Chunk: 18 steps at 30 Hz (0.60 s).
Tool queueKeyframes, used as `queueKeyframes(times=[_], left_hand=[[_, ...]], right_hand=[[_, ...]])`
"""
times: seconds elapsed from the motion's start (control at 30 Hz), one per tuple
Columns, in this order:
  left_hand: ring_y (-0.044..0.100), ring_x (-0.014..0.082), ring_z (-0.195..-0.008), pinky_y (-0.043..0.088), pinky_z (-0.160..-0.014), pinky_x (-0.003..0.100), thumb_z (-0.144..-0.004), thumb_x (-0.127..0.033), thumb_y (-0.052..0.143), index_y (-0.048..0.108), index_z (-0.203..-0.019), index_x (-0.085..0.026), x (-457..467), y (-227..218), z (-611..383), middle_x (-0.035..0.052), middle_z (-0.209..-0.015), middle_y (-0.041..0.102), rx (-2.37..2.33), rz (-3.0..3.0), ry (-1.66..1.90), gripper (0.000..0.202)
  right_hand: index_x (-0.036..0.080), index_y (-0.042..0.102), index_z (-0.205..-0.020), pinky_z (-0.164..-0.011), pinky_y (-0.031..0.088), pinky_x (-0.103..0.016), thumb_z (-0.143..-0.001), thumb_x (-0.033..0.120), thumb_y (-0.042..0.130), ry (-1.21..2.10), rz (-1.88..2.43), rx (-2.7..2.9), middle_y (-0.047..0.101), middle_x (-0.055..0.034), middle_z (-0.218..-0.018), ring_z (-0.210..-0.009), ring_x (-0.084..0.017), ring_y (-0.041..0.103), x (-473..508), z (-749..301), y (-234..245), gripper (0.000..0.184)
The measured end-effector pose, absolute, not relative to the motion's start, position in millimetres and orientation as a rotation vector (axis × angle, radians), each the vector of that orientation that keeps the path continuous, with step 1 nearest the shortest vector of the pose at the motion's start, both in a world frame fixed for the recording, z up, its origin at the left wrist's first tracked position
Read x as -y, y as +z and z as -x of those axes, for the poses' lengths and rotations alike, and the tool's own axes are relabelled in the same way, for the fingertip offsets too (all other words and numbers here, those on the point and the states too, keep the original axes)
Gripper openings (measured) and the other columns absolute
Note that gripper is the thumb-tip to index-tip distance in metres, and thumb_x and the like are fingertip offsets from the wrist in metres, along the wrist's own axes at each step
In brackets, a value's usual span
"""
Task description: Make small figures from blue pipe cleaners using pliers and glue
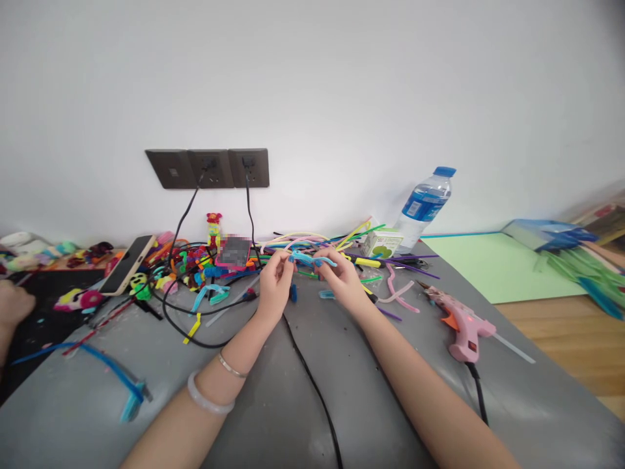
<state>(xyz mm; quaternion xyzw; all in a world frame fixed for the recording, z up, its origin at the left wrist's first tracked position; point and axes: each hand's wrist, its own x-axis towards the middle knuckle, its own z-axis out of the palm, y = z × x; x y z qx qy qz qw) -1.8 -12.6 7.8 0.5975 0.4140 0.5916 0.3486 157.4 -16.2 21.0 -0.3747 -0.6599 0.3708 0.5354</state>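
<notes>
Light blue pipe cleaners [305, 258], bent together, stretch between my two hands above the middle of the table. My left hand [276, 280] pinches their left end, fingers closed. On the other side, my right hand [340, 277] has thumb and fingers closed on the right part, and one blue end sticks out past the fingertips. Behind my hands lies a loose heap of coloured pipe cleaners [361, 231]. A small light blue piece [328, 294] rests on the table just below my right hand.
A pink hot glue gun [463, 322] lies at the right. Behind it a water bottle [424, 208] leans by a small box [381, 243]. Black cables [312, 378] cross the grey table [273, 417]. Leftward are a phone [127, 266], pipe-cleaner figures [140, 286] and another person's hand [15, 303].
</notes>
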Motion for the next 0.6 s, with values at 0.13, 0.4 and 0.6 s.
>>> queueKeyframes(times=[0.13, 0.4, 0.6], left_hand=[[0.046, 0.0117, -0.057, 0.035, -0.057, 0.024, -0.092, -0.032, 0.050, 0.052, -0.079, -0.020, 12.4, 8.7, 2.6, -0.0022, -0.066, 0.051, -1.133, -1.631, 1.515, 0.018], [0.038, 0.0105, -0.052, 0.028, -0.052, 0.024, -0.087, -0.019, 0.047, 0.048, -0.074, -0.020, 17.9, 12.6, -1.0, -0.0043, -0.060, 0.040, -1.065, -1.873, 1.312, 0.013], [0.036, 0.0106, -0.053, 0.027, -0.053, 0.024, -0.089, -0.018, 0.045, 0.046, -0.072, -0.020, 18.7, 13.5, -1.1, -0.0045, -0.060, 0.037, -1.044, -1.924, 1.276, 0.016]], right_hand=[[0.020, 0.064, -0.082, -0.064, 0.045, -0.030, -0.088, 0.065, 0.046, 1.080, 0.837, 1.435, 0.061, -0.0046, -0.076, -0.069, -0.018, 0.055, 8.4, -165.6, 17.9, 0.048], [0.020, 0.065, -0.082, -0.065, 0.044, -0.028, -0.082, 0.052, 0.065, 1.054, 0.891, 1.471, 0.061, -0.0016, -0.075, -0.067, -0.015, 0.054, 8.4, -162.0, 18.2, 0.032], [0.019, 0.061, -0.083, -0.065, 0.042, -0.028, -0.084, 0.043, 0.064, 0.978, 0.881, 1.602, 0.058, -0.0018, -0.077, -0.069, -0.015, 0.053, 10.9, -159.5, 18.6, 0.024]])
